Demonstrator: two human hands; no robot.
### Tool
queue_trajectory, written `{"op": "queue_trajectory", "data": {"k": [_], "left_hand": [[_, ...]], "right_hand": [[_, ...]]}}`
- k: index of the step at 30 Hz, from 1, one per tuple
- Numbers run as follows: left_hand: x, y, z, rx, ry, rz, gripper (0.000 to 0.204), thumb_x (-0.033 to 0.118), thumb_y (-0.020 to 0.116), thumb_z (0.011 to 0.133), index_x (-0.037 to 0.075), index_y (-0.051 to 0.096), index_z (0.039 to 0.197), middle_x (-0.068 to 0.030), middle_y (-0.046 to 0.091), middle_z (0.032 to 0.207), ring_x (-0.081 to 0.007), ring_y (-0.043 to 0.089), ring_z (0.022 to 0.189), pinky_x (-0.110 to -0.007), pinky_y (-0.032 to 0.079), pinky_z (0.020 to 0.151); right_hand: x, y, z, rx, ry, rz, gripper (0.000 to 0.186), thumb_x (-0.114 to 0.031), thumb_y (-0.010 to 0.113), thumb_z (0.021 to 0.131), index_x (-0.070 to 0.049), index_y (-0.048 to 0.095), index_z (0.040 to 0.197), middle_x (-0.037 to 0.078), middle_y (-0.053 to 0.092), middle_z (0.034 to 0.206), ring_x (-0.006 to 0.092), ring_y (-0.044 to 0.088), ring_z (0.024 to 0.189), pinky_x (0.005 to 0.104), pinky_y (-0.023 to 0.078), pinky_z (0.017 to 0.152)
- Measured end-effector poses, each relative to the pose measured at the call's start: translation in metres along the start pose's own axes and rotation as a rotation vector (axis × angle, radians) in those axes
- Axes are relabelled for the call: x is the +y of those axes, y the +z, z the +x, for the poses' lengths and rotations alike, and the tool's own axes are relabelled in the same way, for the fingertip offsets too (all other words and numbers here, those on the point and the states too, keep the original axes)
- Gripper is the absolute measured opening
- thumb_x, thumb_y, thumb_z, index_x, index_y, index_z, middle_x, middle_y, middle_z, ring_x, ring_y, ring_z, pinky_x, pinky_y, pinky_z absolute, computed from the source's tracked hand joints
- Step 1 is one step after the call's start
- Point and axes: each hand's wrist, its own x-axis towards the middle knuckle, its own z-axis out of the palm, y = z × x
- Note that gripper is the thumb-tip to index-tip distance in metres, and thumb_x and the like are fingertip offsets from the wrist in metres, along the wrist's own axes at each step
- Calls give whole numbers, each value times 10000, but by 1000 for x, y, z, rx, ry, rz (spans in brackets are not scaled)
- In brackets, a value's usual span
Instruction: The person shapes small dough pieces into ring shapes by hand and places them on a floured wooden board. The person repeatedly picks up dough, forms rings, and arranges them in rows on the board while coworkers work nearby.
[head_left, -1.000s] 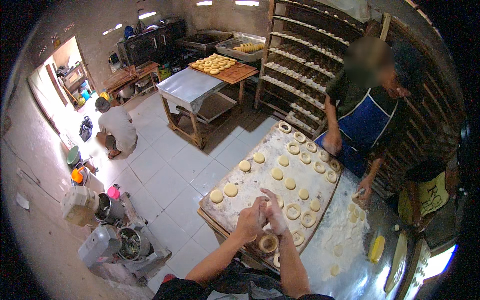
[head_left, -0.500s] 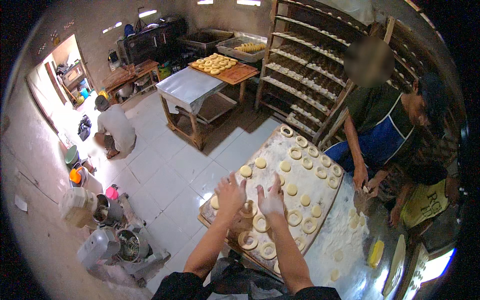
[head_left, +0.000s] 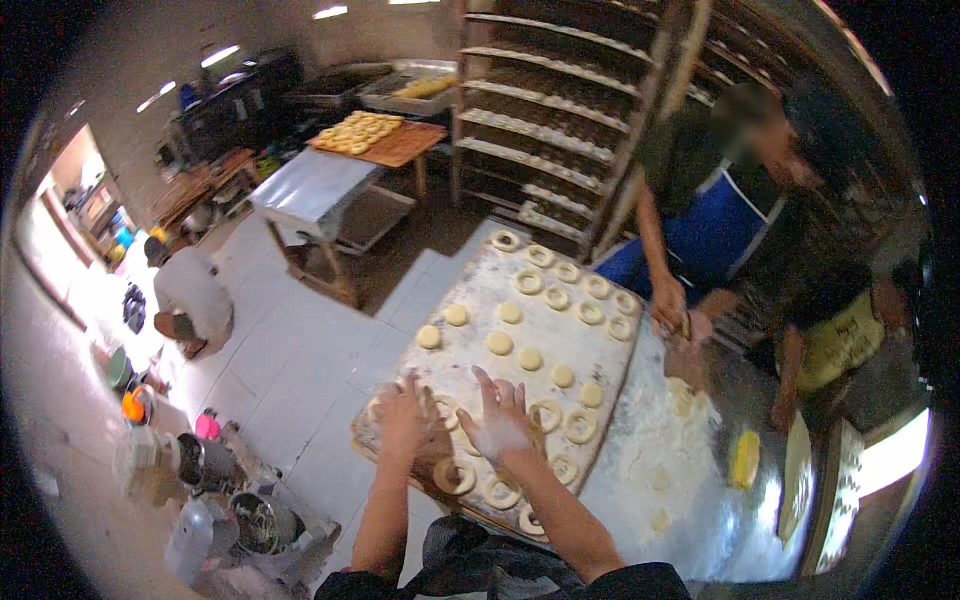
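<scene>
Both my hands are over a flour-dusted board (head_left: 465, 280) with pale dough rings and small dough discs on it. My left hand (head_left: 402, 420) is at the board's left edge, its fingers bent down and blurred beside a partly covered pale dough piece (head_left: 376, 408). Whether the fingers grip it is unclear. My right hand (head_left: 500, 425) has fingers spread above the near rings and holds nothing visible. A dough ring (head_left: 440, 475) lies just below the hands. Several dough discs (head_left: 500, 343) run across the middle, and more dough rings (head_left: 529, 282) fill the far right.
At right, a co-worker in a blue apron (head_left: 700, 230) works dough over a floured metal table (head_left: 640, 500). A yellow object (head_left: 744, 460) lies there. Racks (head_left: 545, 150) stand behind. A metal-topped table (head_left: 310, 190) holds browned rings (head_left: 355, 132). Mixers (head_left: 200, 530) stand left; another person (head_left: 195, 295) crouches.
The view has swung right, so the scene sits further left. My left hand has shifted toward the board's left edge and its fingers have bent down. My right hand stays spread over the rings.
</scene>
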Motion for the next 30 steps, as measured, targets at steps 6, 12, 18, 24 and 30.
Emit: {"op": "queue_trajectory", "data": {"k": [6, 12, 18, 24, 30], "left_hand": [[76, 26, -36, 410, 283, -82, 515, 133, 638, 899, 17, 461, 1368, -240, 628, 966, -423, 569, 1021, -488, 446, 913], [233, 100, -111, -233, 594, -644, 283, 179, 674, 884, 22, 607, 1110, -227, 651, 877, -390, 653, 813, -442, 525, 746], [306, 166, -185, -670, 617, -350, 317, 240, 628, 916, 89, 626, 1195, -224, 716, 929, -397, 705, 847, -467, 549, 766], [319, 183, -205, -641, 516, -284, 325, 252, 649, 910, 58, 630, 1169, -222, 711, 889, -408, 700, 839, -477, 551, 747], [342, 156, -221, -530, 506, -624, 282, 232, 698, 896, 33, 683, 1096, -189, 709, 835, -311, 718, 739, -370, 565, 693]], "right_hand": [[152, -106, -169, -97, 512, -40, 433, -340, 602, 895, -138, 589, 1278, 171, 614, 1221, 363, 579, 1168, 505, 493, 920], [257, -135, -289, 64, 673, -159, 293, -237, 635, 849, -116, 636, 1116, 190, 635, 1074, 394, 613, 1037, 483, 501, 894], [293, -130, -307, 4, 583, 135, 278, -161, 680, 812, -54, 593, 1053, 237, 606, 1073, 420, 598, 1034, 500, 483, 906], [303, -128, -304, -82, 492, 172, 321, -158, 750, 792, -44, 577, 1038, 201, 644, 1052, 375, 644, 985, 462, 508, 854], [305, -163, -316, 69, 473, 712, 295, -165, 739, 831, -32, 561, 1024, 132, 660, 922, 267, 667, 845, 372, 533, 779]]}}
